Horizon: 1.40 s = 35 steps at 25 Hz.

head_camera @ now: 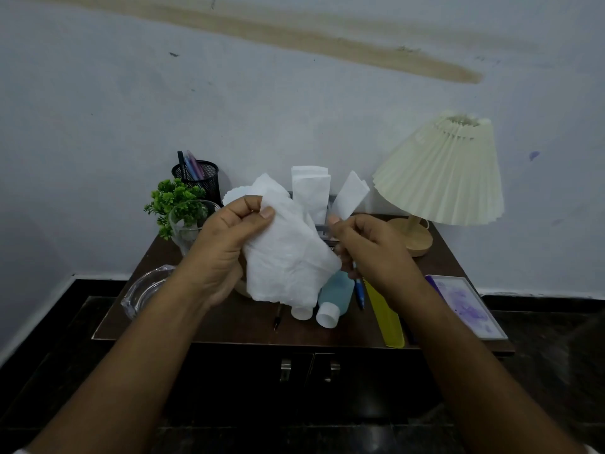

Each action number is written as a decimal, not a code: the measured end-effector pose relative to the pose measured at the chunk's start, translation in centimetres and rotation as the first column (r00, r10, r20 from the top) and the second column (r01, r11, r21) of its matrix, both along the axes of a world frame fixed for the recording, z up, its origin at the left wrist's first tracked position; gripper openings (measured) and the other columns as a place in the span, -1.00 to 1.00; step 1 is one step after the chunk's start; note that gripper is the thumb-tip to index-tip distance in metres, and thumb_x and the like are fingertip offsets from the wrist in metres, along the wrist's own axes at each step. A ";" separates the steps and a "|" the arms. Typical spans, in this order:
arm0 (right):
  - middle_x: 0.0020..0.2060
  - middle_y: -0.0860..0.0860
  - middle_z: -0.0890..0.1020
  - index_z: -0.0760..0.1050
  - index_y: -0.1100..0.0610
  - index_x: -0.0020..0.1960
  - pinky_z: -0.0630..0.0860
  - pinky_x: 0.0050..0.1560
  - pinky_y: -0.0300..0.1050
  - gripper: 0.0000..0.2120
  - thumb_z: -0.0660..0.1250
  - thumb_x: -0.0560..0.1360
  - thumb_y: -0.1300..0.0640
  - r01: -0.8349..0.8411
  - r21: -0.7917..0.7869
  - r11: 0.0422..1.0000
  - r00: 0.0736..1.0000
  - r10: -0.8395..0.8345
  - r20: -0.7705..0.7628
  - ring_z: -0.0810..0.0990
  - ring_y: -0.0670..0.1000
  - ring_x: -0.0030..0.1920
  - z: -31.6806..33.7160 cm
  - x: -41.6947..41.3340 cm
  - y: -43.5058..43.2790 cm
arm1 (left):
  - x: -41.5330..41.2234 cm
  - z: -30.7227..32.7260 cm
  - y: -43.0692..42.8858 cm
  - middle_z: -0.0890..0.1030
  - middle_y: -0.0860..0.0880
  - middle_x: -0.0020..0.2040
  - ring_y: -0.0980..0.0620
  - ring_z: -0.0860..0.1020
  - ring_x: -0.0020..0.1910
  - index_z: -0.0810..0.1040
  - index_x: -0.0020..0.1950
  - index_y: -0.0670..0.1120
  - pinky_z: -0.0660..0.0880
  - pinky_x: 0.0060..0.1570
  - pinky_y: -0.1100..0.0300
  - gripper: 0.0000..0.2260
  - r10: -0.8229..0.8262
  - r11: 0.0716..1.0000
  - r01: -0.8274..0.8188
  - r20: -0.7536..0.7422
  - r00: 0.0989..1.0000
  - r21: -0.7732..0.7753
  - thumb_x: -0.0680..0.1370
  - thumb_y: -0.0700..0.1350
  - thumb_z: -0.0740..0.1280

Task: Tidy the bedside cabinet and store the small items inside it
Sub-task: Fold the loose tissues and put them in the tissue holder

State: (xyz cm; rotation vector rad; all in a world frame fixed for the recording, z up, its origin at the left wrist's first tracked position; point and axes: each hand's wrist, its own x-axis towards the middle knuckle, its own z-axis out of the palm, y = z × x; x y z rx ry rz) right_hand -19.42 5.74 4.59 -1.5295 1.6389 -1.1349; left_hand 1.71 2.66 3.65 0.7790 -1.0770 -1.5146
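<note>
Your left hand [226, 253] pinches the crumpled tissue [288, 263] above the tabletop [229, 319], and your right hand [370, 247] pinches a folded slip [350, 194] beside it; both look light, limp and easily torn, so grip bunched edges.

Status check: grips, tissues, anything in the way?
Both busy: left grip holds crumpled tissue, right grip pinches folded tissue. Loose on cabinet top: blue bottle, blue pen, yellow comb. Below, cabinet doors shut.
</note>
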 end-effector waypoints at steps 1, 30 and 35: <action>-0.25 0.12 0.68 0.57 0.18 0.00 0.65 -0.25 0.03 -0.53 0.27 0.58 -0.25 0.014 0.100 0.995 0.999 -0.018 0.040 0.68 0.06 -0.23 0.2 0.0 0.0 | 0.0 0.2 0.1 0.66 -0.12 0.11 -0.05 0.60 0.15 0.60 0.13 -0.15 0.52 0.27 -0.02 -0.80 -0.006 1.000 0.007 -0.063 0.998 0.010 0.52 -0.16 0.39; -0.08 0.10 0.75 0.59 0.22 0.05 0.63 -0.20 -0.18 -0.87 0.42 0.52 0.34 -0.025 -0.182 0.983 0.836 0.120 0.536 0.74 0.02 -0.07 0.6 0.2 0.2 | -0.3 -0.8 -0.2 0.71 -0.21 0.01 -0.06 0.66 -0.01 0.66 0.02 -0.11 0.63 0.03 -0.02 -0.93 0.254 0.956 -0.228 0.136 0.958 -0.185 0.55 -0.21 0.42; -0.09 0.11 0.74 0.60 0.18 0.03 0.63 -0.17 -0.12 -0.90 0.42 0.53 0.31 0.011 -0.182 0.983 0.859 0.084 0.506 0.73 0.04 -0.08 0.5 0.0 0.1 | -0.4 -0.7 0.0 0.71 -0.17 -0.05 -0.03 0.66 -0.06 0.59 0.12 -0.16 0.62 -0.04 0.02 -0.85 0.289 0.947 -0.262 0.140 0.947 -0.187 0.56 -0.25 0.41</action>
